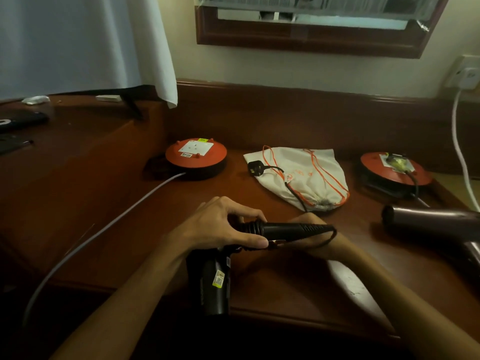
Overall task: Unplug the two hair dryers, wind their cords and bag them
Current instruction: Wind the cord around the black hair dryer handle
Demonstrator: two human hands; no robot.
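Observation:
A black hair dryer (215,281) is held over the desk's front edge, its handle (285,228) pointing right. My left hand (228,224) grips the dryer where handle meets body. My right hand (309,222) is mostly hidden behind the handle and holds its far end with the black cord (330,237) looped there. The cord runs back over a white drawstring bag (309,175) to its loose plug (255,168). A second, dark brown hair dryer (431,224) lies at the right, its cord leading to the right red socket reel (394,168).
A left red socket reel (196,154) with a bare socket stands at the back, a grey cable (104,229) leaving it toward me. A raised wooden shelf (65,141) is on the left under a white curtain (85,42). A wall socket (465,74) with a white cable is at the right.

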